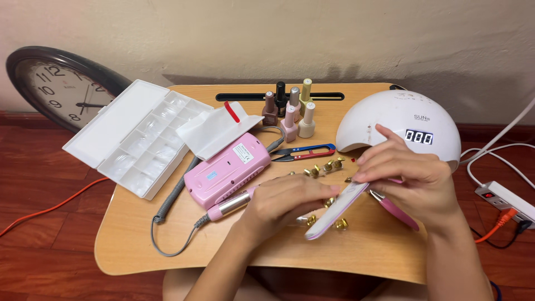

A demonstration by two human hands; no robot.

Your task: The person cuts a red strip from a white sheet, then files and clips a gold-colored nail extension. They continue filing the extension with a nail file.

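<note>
Just six polish bottles (290,108), one nail file (334,210)

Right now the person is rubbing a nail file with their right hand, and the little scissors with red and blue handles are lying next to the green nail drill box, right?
Almost. The nail drill box is pink, not green, as the head view shows. The rest holds: the right hand holds the nail file, and the scissors with red and blue handles lie beside that box.

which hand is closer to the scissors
Left. The left hand lies just below the scissors, near the pink drill. The right hand is farther off to their right, holding a nail file.
</note>
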